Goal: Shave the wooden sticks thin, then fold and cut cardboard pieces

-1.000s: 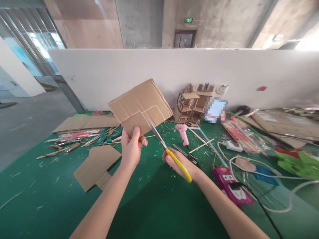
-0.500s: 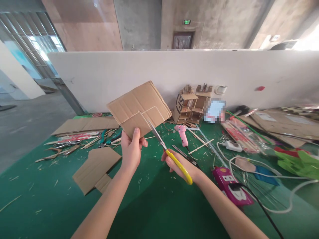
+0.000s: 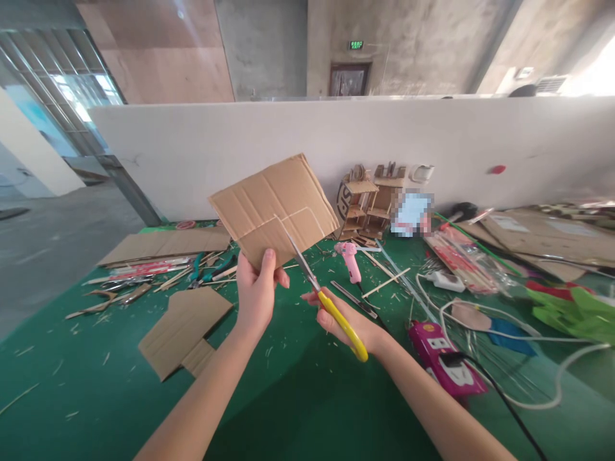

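Note:
A brown cardboard piece [image 3: 273, 202], tilted up above the table, is pinched at its lower edge by my left hand [image 3: 258, 288], thumb in front. Its face bears a crease and a pale angled line. My right hand [image 3: 343, 320] grips yellow-handled scissors [image 3: 340, 323]. Their blades point up and left and meet the cardboard at its lower right edge, to the right of my left thumb. One blade lies over the front face; the other is hidden.
Cut cardboard [image 3: 185, 330] lies left on the green table [image 3: 288, 416]. Behind my hands are a pink glue gun [image 3: 350, 259], a craft knife [image 3: 353, 299] and a small cardboard shelf [image 3: 360, 205]. A purple power strip [image 3: 444, 358] with cables sits right. Pliers [image 3: 211, 270] lie left.
The cardboard and my left hand have shifted slightly right in view. The fingers of my right hand have loosened a little on the scissors, which remain at the cardboard's edge.

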